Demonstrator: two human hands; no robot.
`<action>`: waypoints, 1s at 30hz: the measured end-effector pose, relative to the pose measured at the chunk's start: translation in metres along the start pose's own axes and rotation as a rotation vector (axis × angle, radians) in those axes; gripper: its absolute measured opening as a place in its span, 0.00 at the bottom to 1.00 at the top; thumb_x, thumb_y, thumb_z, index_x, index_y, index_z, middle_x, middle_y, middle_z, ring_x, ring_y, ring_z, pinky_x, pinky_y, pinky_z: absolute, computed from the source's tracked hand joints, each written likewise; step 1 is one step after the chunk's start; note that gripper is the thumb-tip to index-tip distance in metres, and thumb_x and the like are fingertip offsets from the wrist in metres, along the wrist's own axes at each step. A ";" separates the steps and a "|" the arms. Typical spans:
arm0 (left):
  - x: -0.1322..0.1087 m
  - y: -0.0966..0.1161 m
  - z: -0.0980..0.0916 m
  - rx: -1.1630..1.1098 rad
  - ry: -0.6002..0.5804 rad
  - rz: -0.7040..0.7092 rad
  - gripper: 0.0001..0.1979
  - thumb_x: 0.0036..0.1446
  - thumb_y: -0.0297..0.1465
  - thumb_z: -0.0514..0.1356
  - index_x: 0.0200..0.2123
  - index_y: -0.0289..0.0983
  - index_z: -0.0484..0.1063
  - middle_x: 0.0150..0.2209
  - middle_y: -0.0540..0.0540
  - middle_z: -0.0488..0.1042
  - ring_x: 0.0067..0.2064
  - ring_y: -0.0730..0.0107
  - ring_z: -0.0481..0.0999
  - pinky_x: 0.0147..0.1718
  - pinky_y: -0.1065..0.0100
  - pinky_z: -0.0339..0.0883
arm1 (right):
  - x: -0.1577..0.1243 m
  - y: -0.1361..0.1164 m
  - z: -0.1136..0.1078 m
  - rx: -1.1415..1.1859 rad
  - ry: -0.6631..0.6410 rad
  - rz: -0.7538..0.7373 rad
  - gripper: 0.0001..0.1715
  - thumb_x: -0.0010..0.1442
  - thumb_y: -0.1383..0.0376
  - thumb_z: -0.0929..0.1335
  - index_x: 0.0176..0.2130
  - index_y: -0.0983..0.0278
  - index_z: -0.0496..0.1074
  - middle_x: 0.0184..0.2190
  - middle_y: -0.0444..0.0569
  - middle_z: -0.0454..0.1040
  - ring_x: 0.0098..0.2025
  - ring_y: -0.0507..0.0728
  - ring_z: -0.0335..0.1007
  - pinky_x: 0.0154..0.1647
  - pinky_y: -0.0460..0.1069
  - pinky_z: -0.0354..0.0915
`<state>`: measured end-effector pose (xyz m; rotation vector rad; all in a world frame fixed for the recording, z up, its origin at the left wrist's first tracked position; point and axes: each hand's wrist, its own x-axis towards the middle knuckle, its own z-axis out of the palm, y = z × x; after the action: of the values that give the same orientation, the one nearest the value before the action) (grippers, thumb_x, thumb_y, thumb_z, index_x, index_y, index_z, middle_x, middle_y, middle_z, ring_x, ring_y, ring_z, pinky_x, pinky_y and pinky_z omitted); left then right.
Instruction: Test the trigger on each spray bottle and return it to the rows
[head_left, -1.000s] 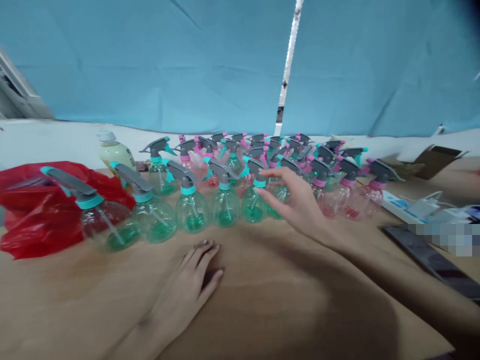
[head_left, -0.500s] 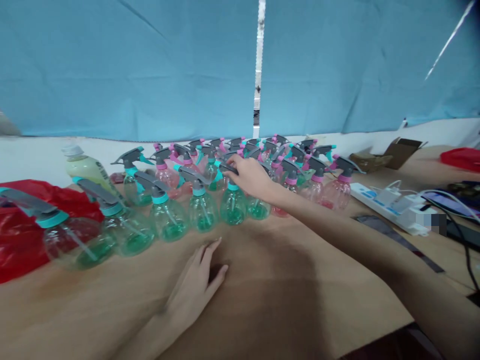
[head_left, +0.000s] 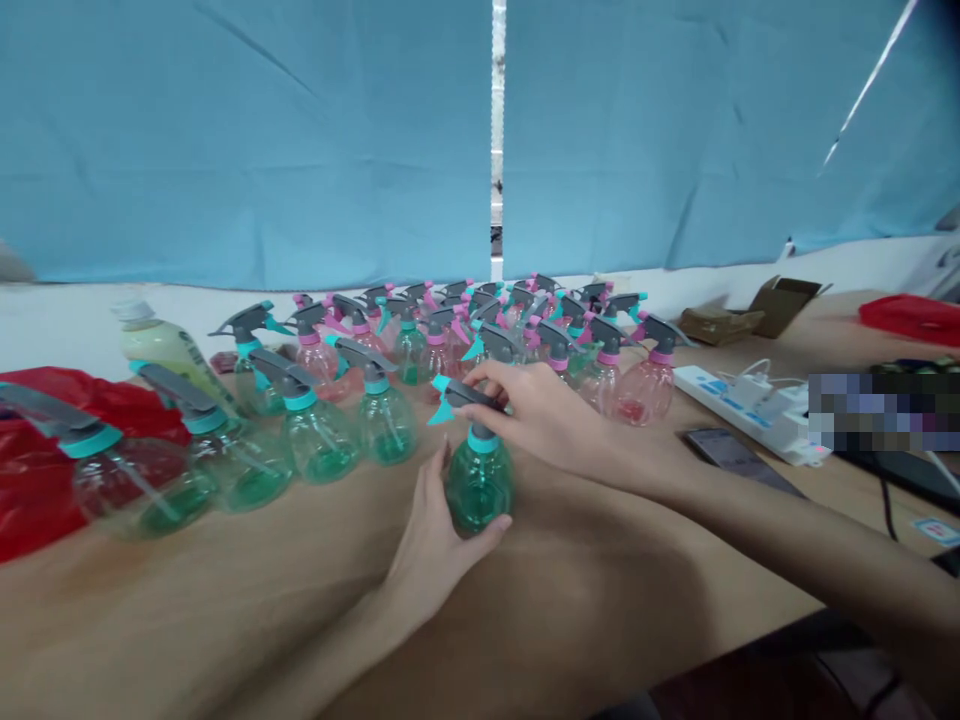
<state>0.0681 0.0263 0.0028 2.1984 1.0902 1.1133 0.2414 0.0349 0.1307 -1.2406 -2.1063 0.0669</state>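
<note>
A clear green spray bottle (head_left: pixel 481 484) with a grey and turquoise spray head is held in front of the others, roughly upright. My right hand (head_left: pixel 540 415) is closed around its spray head from the right. Around the lower left side of the body curves my left hand (head_left: pixel 439 545), its thumb at the front near the base and its fingers partly hidden behind the bottle. To the left is a row of similar green spray bottles (head_left: pixel 387 428), each with some green liquid. Pink spray bottles (head_left: pixel 643 388) stand behind and to the right, mixed with turquoise-collared ones.
At far left lie a red plastic bag (head_left: pixel 30 470) and a bottle of pale yellow liquid (head_left: pixel 169 350). On the right are a white power strip (head_left: pixel 750 410) with plugs and cables, a phone (head_left: pixel 739 460), an open cardboard box (head_left: pixel 784 305) and a red item (head_left: pixel 911 318).
My right hand has brought a green spray bottle out of the row toward me. My left hand, empty before, has moved up and right and closed around its body.
</note>
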 end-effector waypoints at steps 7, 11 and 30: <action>0.000 0.025 0.018 -0.068 0.001 0.015 0.37 0.56 0.39 0.61 0.62 0.42 0.43 0.61 0.36 0.57 0.62 0.46 0.58 0.56 0.42 0.55 | -0.033 -0.003 -0.025 0.191 -0.030 -0.004 0.15 0.57 0.55 0.69 0.41 0.61 0.73 0.31 0.44 0.77 0.30 0.54 0.73 0.29 0.48 0.64; -0.008 0.029 0.024 -0.112 -0.029 0.038 0.35 0.57 0.38 0.61 0.61 0.41 0.45 0.61 0.36 0.57 0.62 0.47 0.58 0.56 0.42 0.54 | -0.055 0.019 -0.027 0.346 -0.110 -0.023 0.35 0.49 0.53 0.74 0.54 0.56 0.66 0.55 0.49 0.70 0.55 0.62 0.67 0.54 0.57 0.63; 0.001 0.032 0.042 -0.116 -0.202 0.228 0.37 0.52 0.40 0.62 0.61 0.37 0.49 0.55 0.34 0.64 0.57 0.42 0.64 0.52 0.43 0.61 | -0.065 0.022 0.010 0.782 -0.037 0.129 0.17 0.54 0.55 0.70 0.43 0.58 0.71 0.42 0.47 0.73 0.46 0.60 0.71 0.50 0.58 0.66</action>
<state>0.1174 0.0071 0.0005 2.3244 0.6865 0.9911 0.2730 -0.0019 0.0805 -0.8793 -1.7393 0.8836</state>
